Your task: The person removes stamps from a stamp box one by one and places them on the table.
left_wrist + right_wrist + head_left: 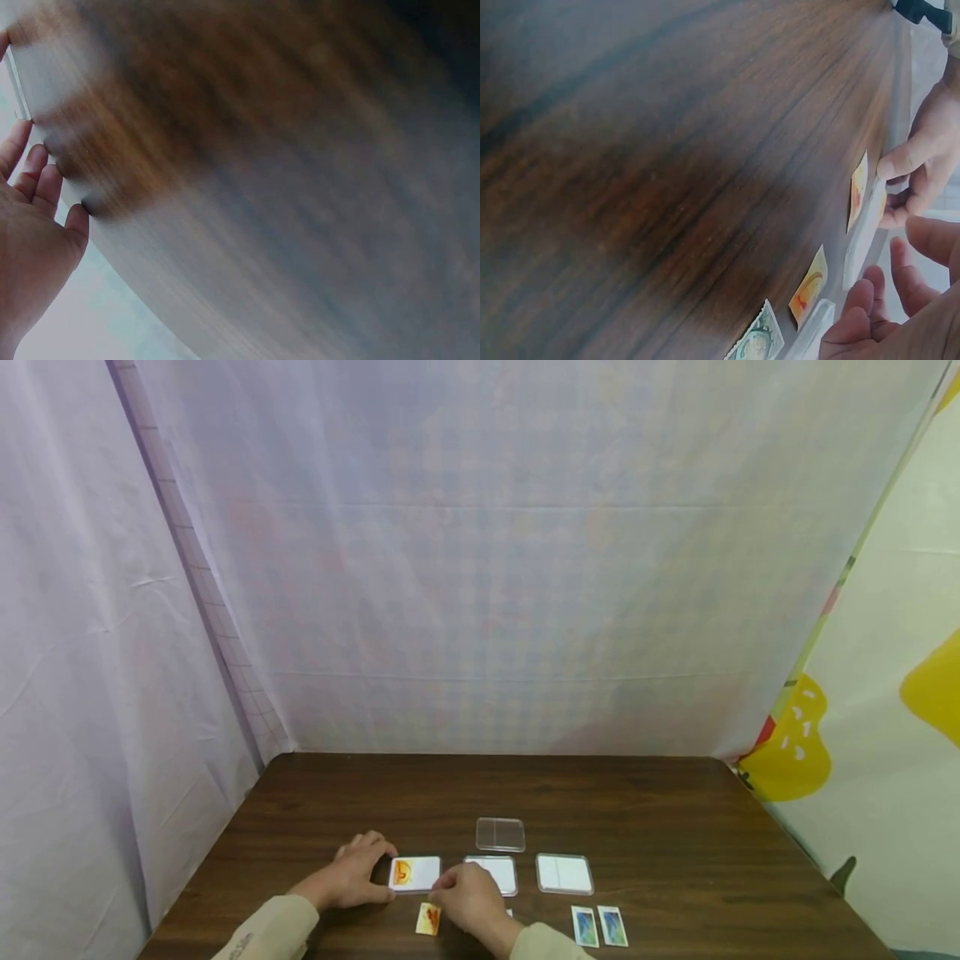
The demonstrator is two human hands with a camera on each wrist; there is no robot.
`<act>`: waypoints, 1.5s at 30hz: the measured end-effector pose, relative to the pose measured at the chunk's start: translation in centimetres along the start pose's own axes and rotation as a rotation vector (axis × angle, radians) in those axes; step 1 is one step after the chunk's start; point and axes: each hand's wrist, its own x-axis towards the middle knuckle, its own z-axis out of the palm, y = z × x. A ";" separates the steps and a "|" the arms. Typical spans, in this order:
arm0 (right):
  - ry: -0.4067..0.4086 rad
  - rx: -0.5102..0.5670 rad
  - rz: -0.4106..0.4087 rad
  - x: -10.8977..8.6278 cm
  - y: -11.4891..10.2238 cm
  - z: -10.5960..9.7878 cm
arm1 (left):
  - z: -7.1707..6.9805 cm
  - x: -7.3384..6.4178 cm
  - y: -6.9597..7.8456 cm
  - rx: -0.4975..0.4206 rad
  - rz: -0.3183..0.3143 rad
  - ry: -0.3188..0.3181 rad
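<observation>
A flat clear case with a white insert (427, 870) lies on the table with an orange stamp (402, 872) on its left half. My left hand (352, 870) holds its left end, thumb at the near corner and fingers at the far one; the right wrist view shows this case (864, 236) edge-on. By its right end is my right hand (476, 897), over part of a middle case (504, 870). In the right wrist view its fingers (901, 281) are loosely bent, with nothing visible between them. Another orange stamp (428, 919) lies in front of the left case.
A third case (565, 873) stands to the right, and two blue-green stamps (585, 927) lie before it. Behind the middle case is a clear lid (500, 834). A green stamp (756, 341) and an orange one (808, 289) show in the right wrist view.
</observation>
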 end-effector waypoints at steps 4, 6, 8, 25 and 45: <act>-0.012 0.020 -0.016 0.4 0.1 -0.3 | -0.1 0.0 0.1 -0.003 0.000 0.000; -0.021 0.039 -0.020 0.6 0.2 -0.4 | -0.1 0.0 0.2 -0.004 -0.001 -0.002; -0.027 0.057 -0.017 0.9 0.4 -0.5 | -0.1 -0.1 0.2 -0.003 0.000 -0.002; -0.057 0.028 -0.057 3.2 0.9 -0.7 | 0.0 0.0 0.0 0.005 0.012 0.008; -0.050 -0.066 -0.151 5.5 1.4 -0.5 | -0.1 0.0 0.1 -0.005 -0.003 -0.002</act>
